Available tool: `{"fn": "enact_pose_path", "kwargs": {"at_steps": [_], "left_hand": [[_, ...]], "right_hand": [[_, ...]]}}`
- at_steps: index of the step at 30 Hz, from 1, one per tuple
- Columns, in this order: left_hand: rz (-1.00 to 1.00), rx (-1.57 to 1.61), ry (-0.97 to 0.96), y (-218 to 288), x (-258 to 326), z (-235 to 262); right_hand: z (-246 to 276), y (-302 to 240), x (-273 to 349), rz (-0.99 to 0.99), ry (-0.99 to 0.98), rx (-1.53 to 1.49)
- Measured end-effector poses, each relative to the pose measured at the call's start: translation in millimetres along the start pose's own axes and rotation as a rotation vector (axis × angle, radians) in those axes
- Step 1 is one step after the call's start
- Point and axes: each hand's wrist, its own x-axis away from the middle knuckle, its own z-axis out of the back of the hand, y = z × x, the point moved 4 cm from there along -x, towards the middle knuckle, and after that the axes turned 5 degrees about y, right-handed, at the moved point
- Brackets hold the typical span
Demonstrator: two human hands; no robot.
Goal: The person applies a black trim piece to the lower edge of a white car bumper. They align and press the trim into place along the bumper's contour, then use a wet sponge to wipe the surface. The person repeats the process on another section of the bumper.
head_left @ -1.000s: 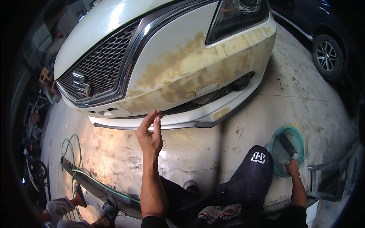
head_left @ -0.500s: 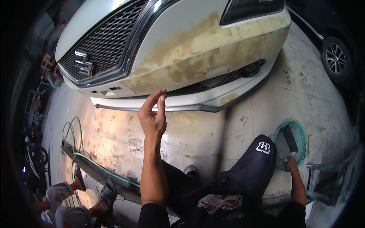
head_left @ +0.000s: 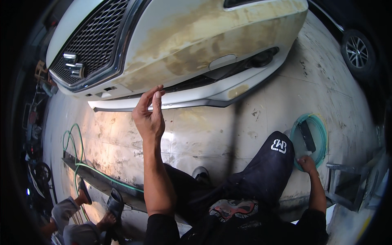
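My left hand (head_left: 149,118) is raised in front of a white car's bumper (head_left: 183,67), which has yellowish-brown smeared patches. Its fingers are loosely bent, the thumb close to the fingertips, with nothing visible between them; whether it touches the bumper I cannot tell. To the right, my right hand (head_left: 307,163) is closed at the near side of a green round tub (head_left: 325,141). A small pale piece shows at its fingertips, too unclear to name. A dark, flat, block-like bar (head_left: 307,138) leans inside the tub, in cloudy water.
A green hose (head_left: 102,173) runs along a dark board on the left. Another person's sandaled feet (head_left: 115,204) are at the lower left. A grey metal frame (head_left: 347,183) stands right of my arm. A dark car's wheel (head_left: 357,50) is at the far right.
The whole view has shifted, so car, tub and both hands appear higher and further left. The left hand's pose stays about the same; the right hand remains at the tub.
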Motion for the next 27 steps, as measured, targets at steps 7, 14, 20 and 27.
{"fn": "enact_pose_path", "kwargs": {"at_steps": [7,14,20,27], "left_hand": [[0.025,0.025,-0.033,-5,2,-9],[0.012,0.005,-0.058,-5,3,-10],[0.036,-0.027,-0.037,-8,3,-8],[0.247,-0.064,-0.137,-35,-24,36]], "right_hand": [[-17,26,-4,-0.125,0.244,0.12],[-5,-1,0,-0.104,0.334,0.036],[9,12,6,-0.142,-0.139,-0.088],[-2,22,18,-0.095,0.144,-0.016]]}}
